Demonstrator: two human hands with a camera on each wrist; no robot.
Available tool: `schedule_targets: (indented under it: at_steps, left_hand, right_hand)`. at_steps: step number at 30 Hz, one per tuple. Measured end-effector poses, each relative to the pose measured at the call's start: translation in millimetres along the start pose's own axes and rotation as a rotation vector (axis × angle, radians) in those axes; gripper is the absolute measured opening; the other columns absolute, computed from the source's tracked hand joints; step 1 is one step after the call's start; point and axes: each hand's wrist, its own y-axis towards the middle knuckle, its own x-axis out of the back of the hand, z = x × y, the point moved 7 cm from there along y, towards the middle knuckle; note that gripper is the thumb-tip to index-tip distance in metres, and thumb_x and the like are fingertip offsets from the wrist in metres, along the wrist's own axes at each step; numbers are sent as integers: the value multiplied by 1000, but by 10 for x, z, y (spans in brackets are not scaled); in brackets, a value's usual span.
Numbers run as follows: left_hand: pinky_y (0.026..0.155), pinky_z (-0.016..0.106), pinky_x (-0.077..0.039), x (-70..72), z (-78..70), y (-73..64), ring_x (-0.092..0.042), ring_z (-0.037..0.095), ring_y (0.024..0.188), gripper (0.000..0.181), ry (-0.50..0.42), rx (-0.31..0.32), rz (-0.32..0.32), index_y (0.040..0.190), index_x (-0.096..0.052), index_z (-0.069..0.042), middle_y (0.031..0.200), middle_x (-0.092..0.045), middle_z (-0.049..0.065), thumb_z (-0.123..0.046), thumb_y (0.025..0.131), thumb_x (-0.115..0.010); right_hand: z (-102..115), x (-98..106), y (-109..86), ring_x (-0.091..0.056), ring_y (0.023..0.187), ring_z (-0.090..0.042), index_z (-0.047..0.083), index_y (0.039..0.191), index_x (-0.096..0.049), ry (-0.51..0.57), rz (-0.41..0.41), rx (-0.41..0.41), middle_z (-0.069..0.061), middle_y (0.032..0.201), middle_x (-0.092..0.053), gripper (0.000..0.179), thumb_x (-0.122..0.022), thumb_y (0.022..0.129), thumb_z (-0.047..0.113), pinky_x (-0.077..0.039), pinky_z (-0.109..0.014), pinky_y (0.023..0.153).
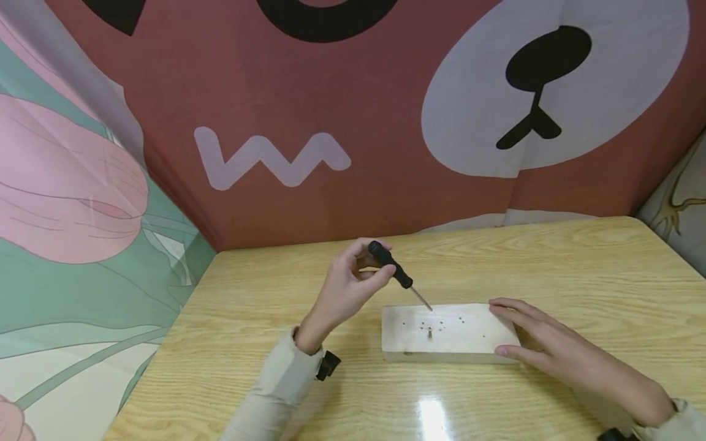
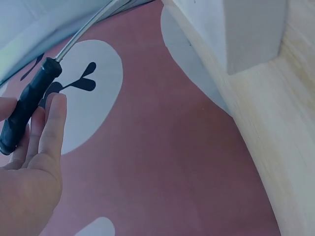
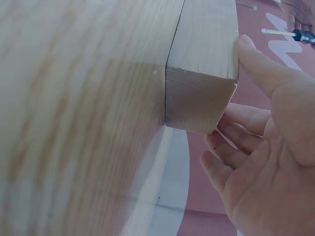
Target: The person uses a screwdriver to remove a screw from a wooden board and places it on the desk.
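My left hand [image 1: 353,278] holds a black-handled screwdriver [image 1: 390,263] between thumb and fingers. Its metal shaft slants down to the right, and the tip is above the far edge of a pale wooden block [image 1: 463,343]. Several small holes dot the block's top face, and one screw [image 1: 430,333] stands up from it, apart from the screwdriver tip. At the block's right end, my right hand [image 1: 546,337] grips it with the thumb on the near side and fingers at the far side. The right wrist view shows the block's end face [image 3: 197,98] beside the fingers.
The block lies on a wood-grain table [image 1: 248,318]. Behind the table hangs a red-brown cloth [image 1: 353,202] with a cartoon face, and a green and pink floral cloth [image 1: 72,184] hangs at the left. A dark wrist device [image 1: 328,365] sits at the left cuff.
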Motion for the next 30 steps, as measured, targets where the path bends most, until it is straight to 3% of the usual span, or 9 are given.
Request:
schedule_targets:
  at_steps: [10,16,18,23,30]
  left_hand:
    - [77,32,-64,-72,-43,-1,-72,20,93,30,4,1,29,122,-63,-2,105,-66,20,-1,92,-67]
    - [78,30,-63,-131,-112,-3,-71,22,95,35,34,-31,47,126,-63,-3,102,-70,21,-2,92,-68]
    - [78,31,-63,-156,-133,-6,-71,24,95,35,36,-43,56,127,-63,-2,101,-70,21,-2,92,-68]
    - [77,35,-64,-223,-168,-24,-71,25,94,38,26,-74,85,129,-62,-2,100,-71,21,-2,92,-68]
    - [75,30,-63,-289,-172,-48,-72,25,94,39,45,-92,107,130,-61,-3,99,-71,21,-2,92,-69]
  right_hand:
    - [-14,2,-4,-50,127,-29,11,143,-51,-1,-10,26,-7,147,-48,64,-73,89,37,-43,-11,94]
    - [0,10,-3,-50,127,-30,11,144,-51,-6,-14,30,-7,147,-48,64,-73,89,37,-50,-26,94]
    - [3,11,-7,-50,127,-29,12,144,-51,-5,-17,28,-6,147,-48,64,-72,89,38,-50,-26,94]
    - [6,6,-17,-49,128,-22,15,144,-50,3,-11,11,-2,148,-47,64,-70,90,42,-42,-10,94]
    - [11,2,-23,-48,128,-23,15,145,-50,-8,-2,0,-1,149,-46,65,-69,91,45,-44,-13,94]
